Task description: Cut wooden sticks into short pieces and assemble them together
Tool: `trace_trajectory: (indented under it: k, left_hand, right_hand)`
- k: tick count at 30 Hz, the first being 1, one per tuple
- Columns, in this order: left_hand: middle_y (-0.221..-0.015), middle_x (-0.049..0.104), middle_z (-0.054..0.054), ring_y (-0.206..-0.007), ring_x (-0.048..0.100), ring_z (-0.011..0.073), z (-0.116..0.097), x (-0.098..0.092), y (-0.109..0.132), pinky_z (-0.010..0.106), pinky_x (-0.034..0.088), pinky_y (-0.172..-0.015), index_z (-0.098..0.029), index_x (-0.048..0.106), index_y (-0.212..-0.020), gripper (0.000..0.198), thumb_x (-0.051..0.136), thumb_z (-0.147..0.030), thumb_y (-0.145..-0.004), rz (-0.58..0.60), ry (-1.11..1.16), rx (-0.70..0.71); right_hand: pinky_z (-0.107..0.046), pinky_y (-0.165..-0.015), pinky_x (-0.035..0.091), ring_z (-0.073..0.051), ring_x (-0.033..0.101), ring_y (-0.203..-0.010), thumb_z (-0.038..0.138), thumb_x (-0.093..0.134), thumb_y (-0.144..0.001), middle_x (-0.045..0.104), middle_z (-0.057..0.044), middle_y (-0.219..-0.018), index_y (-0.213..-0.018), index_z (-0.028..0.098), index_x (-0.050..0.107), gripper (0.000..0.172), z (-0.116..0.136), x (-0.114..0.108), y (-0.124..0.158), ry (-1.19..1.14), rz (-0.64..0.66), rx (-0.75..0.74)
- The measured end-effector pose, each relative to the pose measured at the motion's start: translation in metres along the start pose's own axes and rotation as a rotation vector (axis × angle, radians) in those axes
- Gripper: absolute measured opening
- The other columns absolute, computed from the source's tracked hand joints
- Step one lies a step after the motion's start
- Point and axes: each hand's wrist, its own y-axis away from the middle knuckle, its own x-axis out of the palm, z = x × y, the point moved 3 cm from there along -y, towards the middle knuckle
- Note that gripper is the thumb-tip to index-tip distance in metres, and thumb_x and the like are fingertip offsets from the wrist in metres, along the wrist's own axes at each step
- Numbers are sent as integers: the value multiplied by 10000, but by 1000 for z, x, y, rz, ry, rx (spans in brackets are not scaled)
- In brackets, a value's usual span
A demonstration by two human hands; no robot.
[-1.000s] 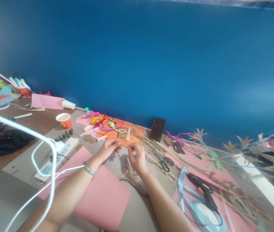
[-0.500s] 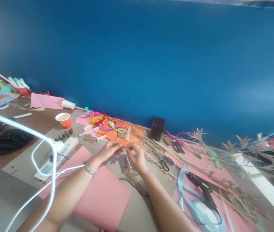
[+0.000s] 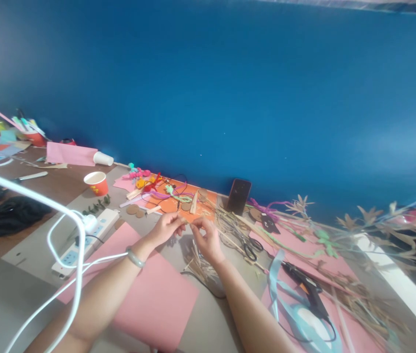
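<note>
The piece (image 3: 187,223) was in hand, not yet set down.
Your left hand (image 3: 168,228) and right hand (image 3: 208,240) pinched it above the table (image 3: 210,323), toward its far edge, too small to judge how finished.

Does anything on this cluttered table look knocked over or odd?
Yes: a white cup lies on its side near the blue wall, while the red cup nearby stands upright. No spill shows around it.
</note>
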Motion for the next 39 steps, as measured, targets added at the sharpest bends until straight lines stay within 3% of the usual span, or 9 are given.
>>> trace_trajectory:
  k: [9, 18, 31, 35, 37, 39]
  left_hand:
    - [-542, 545, -3, -521, 494, 97, -10, -1, 5, 205, 381, -532, -157, 559, -661, 356, 480, -444, -856, -136, -312, 154]
    - [-598, 568, -9, -506, 519, 93, 2, -22, -5, 196, 391, -483, -162, 557, -712, 322, 548, -472, -799, -287, -104, 87]
    - [-523, 552, -16, -457, 483, 79, -2, -15, -2, 186, 331, -435, -147, 573, -673, 317, 620, -450, -754, -145, -5, 20]
    - [-442, 476, -53, -416, 411, 58, -3, -11, 1, 187, 299, -438, -152, 493, -566, 350, 722, -397, -664, 19, -26, 9]
    - [-425, 452, -50, -420, 394, 55, -5, -9, 2, 192, 299, -450, -154, 436, -508, 411, 697, -415, -688, 75, -60, -2]
    - [-448, 465, -40, -442, 416, 63, -6, -9, 3, 197, 320, -471, -149, 471, -532, 399, 651, -448, -726, 44, -72, -19]
  right_hand:
    - [-313, -674, 404, -159, 550, -656, 209, 529, -811, 629, -19, -690, -718, 194, 559, 99, 0, 0, 1, 28, 1, -20]
    - [-295, -650, 417, -153, 552, -636, 230, 535, -816, 611, -13, -671, -703, 192, 557, 121, -8, -13, -5, -20, -44, 44]
    - [-294, -635, 432, -154, 562, -627, 266, 559, -816, 632, -20, -671, -715, 188, 596, 133, -9, -8, -4, -80, -34, 66]
    - [-286, -633, 441, -152, 565, -631, 272, 568, -816, 629, -18, -674, -717, 186, 598, 134, -11, -9, -4, -126, -48, 94]
    - [-282, -630, 447, -149, 566, -628, 282, 570, -817, 629, -18, -679, -728, 184, 600, 136, -12, -9, -4, -159, -47, 113]
    - [-281, -632, 455, -149, 568, -631, 288, 575, -816, 630, -18, -683, -734, 183, 604, 136, -12, -8, -4, -182, -36, 121]
